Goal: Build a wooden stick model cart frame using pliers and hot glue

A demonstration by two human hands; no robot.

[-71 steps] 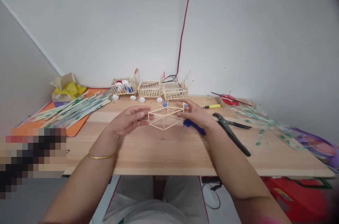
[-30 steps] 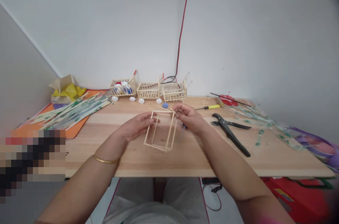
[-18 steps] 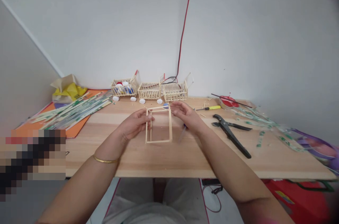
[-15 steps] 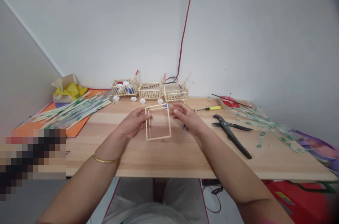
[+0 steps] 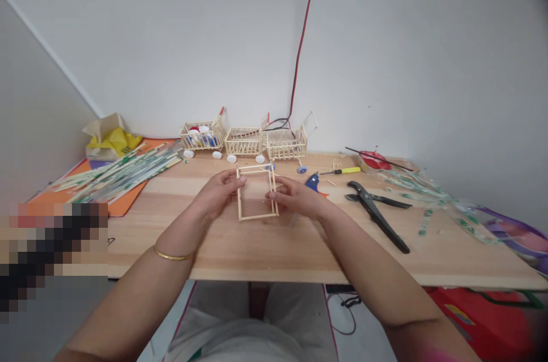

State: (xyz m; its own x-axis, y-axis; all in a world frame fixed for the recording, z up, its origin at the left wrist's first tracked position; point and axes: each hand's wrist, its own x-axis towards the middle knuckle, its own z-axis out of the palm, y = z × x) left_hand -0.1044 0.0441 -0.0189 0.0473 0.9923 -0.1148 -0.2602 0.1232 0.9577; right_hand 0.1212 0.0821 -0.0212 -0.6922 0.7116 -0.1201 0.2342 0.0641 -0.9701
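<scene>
Well, far left: a crumpled yellow plastic bag (image 5: 112, 142) & a loose heap of green-and-white paper-wrapped sticks (image 5: 128, 171) lie by an orange sheet (image 5: 122, 206), off to the side, prob. kept there as stock within reach. Next, the left hand (image 5: 216, 195), gold bangle on the wrist, pinches the left upright of the pale wooden-stick box frame (image 5: 257, 217) btwn thumb & fingertips, near the top corner. The frame stands on end at the middle of the light wooden table (image 5: 274, 253), long sides vertical; can't tell if its bottom rests on the wood or hangs just above. Behind it, by the wall, three small stick-built carts w/ white cap wheels (image 5: 245, 142) sit in a row. The right hand (image 5: 297, 200) nips the frame's right upright lower down, fingers pressed onto the stick. One hand per side looks meant to keep so light a skeleton square w/o straining the joints. Right of that: blue glue gun (image 5: 312, 181), yellow-handled screwdriver (image 5: 346, 170), black pliers (image 5: 377, 216), then torn green-and-white wrappers (image 5: 423, 196) scattered toward the edge.
</scene>
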